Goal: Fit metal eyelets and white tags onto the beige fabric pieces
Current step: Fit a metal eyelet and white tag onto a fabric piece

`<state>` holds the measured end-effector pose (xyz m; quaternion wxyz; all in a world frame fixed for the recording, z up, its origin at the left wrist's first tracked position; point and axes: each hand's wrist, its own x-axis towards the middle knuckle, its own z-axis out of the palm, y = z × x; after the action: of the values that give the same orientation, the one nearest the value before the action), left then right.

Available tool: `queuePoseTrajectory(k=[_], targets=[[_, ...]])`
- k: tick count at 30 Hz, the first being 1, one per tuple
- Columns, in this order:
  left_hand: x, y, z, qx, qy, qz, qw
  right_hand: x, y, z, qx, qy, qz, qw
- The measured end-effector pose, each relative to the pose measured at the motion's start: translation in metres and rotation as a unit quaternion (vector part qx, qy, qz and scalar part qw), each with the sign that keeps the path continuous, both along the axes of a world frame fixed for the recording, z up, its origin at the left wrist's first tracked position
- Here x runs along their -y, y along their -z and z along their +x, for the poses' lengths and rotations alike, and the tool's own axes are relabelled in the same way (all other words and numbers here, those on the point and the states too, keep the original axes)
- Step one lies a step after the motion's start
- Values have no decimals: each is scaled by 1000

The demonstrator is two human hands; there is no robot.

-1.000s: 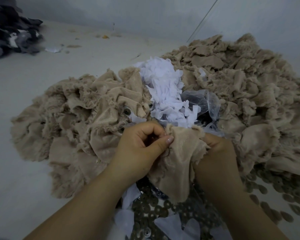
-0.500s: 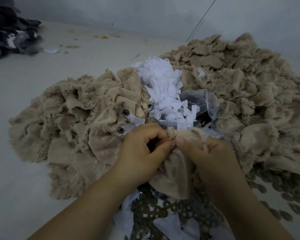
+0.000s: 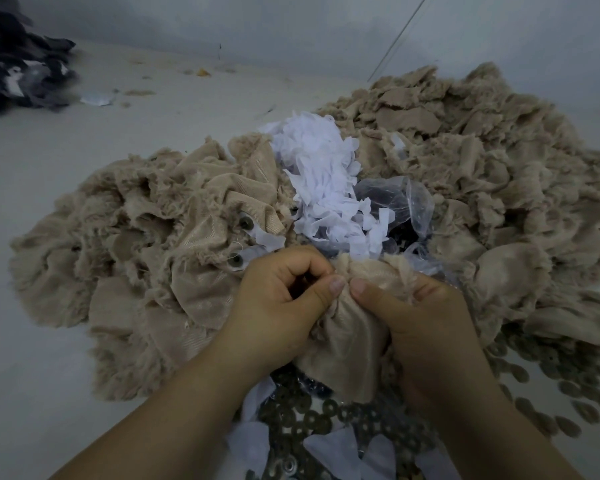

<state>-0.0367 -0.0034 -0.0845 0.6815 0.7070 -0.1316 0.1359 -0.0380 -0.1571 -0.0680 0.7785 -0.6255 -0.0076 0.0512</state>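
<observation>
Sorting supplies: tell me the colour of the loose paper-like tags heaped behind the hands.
White, the tags show clearly in the head view.

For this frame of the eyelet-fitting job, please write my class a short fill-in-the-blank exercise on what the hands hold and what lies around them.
1. Both the left hand and the right hand pinch one piece of ____ fabric.
2. The heap of tags behind the hands is ____ in colour.
3. The metal eyelets lie loose ____ the wrists, nearest the camera.
4. The dark fabric pile sits in the far ____ corner.

Missing words: beige; white; below; left
</observation>
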Motion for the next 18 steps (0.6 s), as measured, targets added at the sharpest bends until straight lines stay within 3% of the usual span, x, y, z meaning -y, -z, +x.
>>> queuePoseTrajectory(k=[8, 18], targets=[[2, 1, -1, -19, 11, -48, 999, -3, -1, -1, 5, 29, -2, 1000], [3, 2, -2, 23, -4, 24, 999, -1, -1, -3, 24, 46, -25, 998]])
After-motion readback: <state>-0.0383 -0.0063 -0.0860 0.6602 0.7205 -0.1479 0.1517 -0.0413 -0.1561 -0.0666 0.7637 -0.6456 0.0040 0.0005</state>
